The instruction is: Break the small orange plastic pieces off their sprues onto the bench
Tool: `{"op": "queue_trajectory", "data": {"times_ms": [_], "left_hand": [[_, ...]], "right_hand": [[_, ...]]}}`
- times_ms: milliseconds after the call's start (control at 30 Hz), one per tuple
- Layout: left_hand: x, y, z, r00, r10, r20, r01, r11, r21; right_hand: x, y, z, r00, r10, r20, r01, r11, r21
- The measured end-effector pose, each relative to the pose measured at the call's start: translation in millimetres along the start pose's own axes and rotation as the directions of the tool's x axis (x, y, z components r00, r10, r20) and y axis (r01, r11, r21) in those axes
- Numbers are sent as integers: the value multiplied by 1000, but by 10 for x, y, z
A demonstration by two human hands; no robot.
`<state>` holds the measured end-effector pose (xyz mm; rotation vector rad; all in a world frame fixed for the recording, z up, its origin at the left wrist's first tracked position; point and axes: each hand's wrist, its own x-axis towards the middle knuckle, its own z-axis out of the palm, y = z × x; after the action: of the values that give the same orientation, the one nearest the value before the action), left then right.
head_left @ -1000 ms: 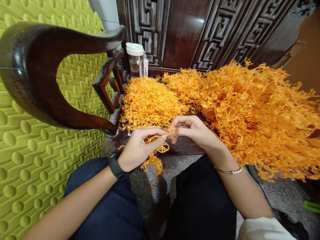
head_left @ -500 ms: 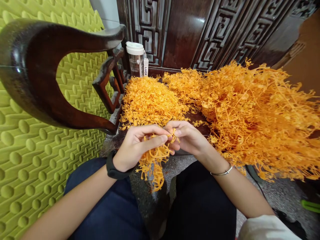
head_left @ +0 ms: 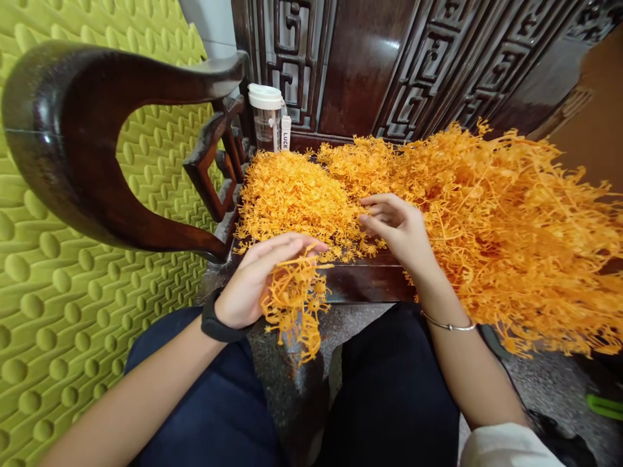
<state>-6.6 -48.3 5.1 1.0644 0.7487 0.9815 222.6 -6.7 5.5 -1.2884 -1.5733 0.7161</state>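
Note:
In the head view my left hand [head_left: 253, 279], with a dark band at the wrist, is closed around a bunch of orange plastic sprigs [head_left: 298, 308] that dangles below the fingers over the gap between my knees. My right hand [head_left: 403, 233], with a thin bangle at the wrist, hovers at the right edge of a heap of short orange pieces [head_left: 292, 194]. Its fingers are apart, and nothing shows between them. A far bigger mass of long branched orange sprigs [head_left: 511, 240] spreads to the right of this hand.
The heaps lie on a dark wooden seat [head_left: 365, 282] with a carved back [head_left: 360, 71] and a curved armrest [head_left: 63, 143] at left. A white-lidded clear bottle [head_left: 266, 117] stands behind the heap. Yellow-green padding [head_left: 34, 311] lies at far left.
My right hand has parted from the left, moved up and right to the heap's edge, and opened. My left hand keeps the sprigs, its fingers straighter now.

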Motion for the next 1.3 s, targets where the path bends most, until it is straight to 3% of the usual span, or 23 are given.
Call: {"op": "queue_trajectory", "data": {"times_ms": [200, 367, 500, 633, 733, 833, 900, 1100, 1200, 1300], "left_hand": [[36, -5, -22, 996, -75, -54, 77, 997, 26], [27, 2, -15, 999, -30, -40, 30, 999, 17], [33, -19, -4, 999, -35, -31, 33, 998, -53], [37, -36, -10, 999, -24, -48, 19, 995, -96], [34, -52, -19, 999, -32, -29, 30, 996, -80], [41, -79, -27, 999, -31, -34, 29, 997, -70], [51, -100, -32, 998, -34, -46, 30, 996, -83], [65, -139, -19, 993, -42, -111, 28, 992, -124], [64, -140, -1, 992, -50, -114, 34, 989, -142], [67, -128, 8, 995, -43, -90, 30, 989, -142]], "right_hand": [[123, 294, -108, 994, -35, -100, -8, 918, -396], [134, 411, -116, 996, -16, -84, -28, 864, -503], [121, 408, -83, 998, -28, -55, -4, 865, -502], [32, 198, 13, 997, -72, -31, 52, 905, -423], [-122, -64, 151, 979, -205, 2, 196, 935, -296], [-309, -301, 302, 938, -347, 18, 342, 912, -226], [-403, -388, 380, 913, -398, 89, 408, 894, -186], [-418, -331, 439, 815, -438, 380, 527, 832, -173], [-390, -294, 412, 794, -442, 416, 546, 820, -170], [-392, -309, 387, 813, -435, 388, 513, 849, -123]]}}
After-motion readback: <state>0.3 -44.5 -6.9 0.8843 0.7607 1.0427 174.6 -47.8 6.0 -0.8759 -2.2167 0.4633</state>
